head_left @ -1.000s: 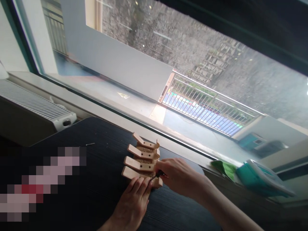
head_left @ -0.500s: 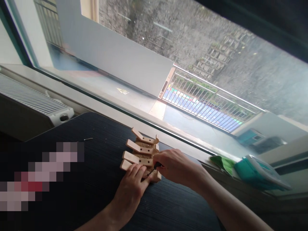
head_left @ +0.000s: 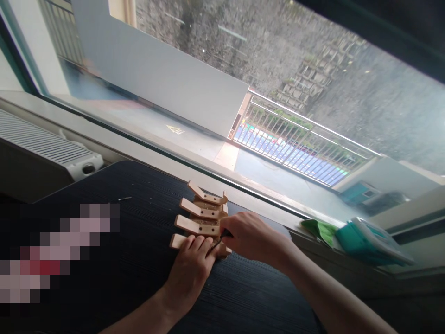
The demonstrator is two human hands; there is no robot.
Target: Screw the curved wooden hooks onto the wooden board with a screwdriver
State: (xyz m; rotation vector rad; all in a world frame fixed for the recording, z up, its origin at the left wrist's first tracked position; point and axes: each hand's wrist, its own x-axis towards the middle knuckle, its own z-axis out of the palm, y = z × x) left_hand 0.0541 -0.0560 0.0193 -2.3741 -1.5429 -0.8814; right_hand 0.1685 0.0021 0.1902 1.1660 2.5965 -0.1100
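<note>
Four-hook wooden rack (head_left: pixel 200 225) under flat left fingers (head_left: pixel 195 247), right fingers (head_left: pixel 232 228) pinching dark tool (head_left: pixel 222 235)

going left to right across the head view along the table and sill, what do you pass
radiator grille → small metal piece → wooden hook rack → right hand gripping a dark tool → green cloth → teal box; left hand overlaps the rack, so left out

Table (head_left: pixel 139 264) open L of rack (head_left: pixel 200 215); sill (head_left: pixel 156 155) blocks rear.
</note>
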